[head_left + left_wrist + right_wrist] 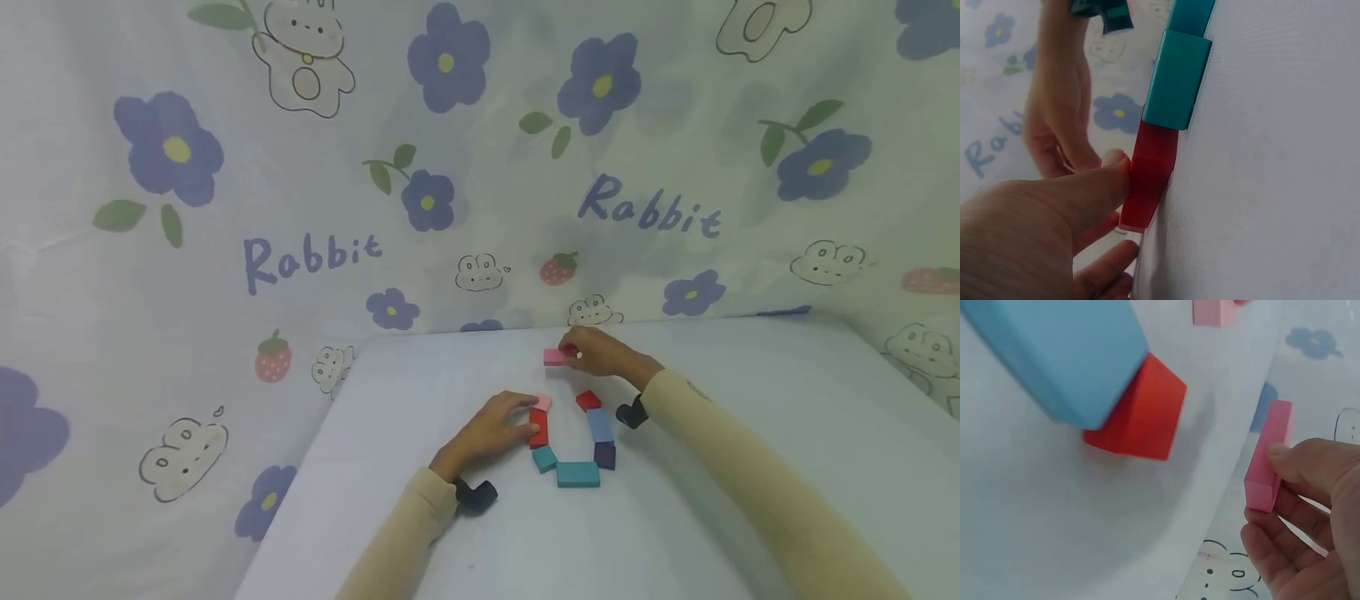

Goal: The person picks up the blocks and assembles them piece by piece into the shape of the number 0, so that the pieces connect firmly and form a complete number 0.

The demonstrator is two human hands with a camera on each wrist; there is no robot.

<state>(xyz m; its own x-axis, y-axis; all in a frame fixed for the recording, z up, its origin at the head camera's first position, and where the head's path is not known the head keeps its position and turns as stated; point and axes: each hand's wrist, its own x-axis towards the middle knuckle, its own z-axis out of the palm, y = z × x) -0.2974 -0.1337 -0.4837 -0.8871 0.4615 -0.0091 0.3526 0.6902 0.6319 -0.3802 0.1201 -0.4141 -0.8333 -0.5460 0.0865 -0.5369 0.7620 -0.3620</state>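
My right hand (596,352) pinches a pink block (554,357) between thumb and fingers, beyond the other blocks; its long face shows in the right wrist view. At the left side of a U of blocks, my left hand (491,425) touches them. Its thumb lies against a long red block (537,429), while a forefinger reaches the light pink block (543,402) at that side's far end. Left wrist view: the thumb presses the red block's (1150,165) side, the other fingers extend past its end.
A teal block (544,459) and a longer teal block (577,475) form the near end of the U. Up its right side run a dark purple block (604,456), a blue block (600,426) and a small red block (588,401). A printed curtain (487,167) hangs behind the white table (712,533).
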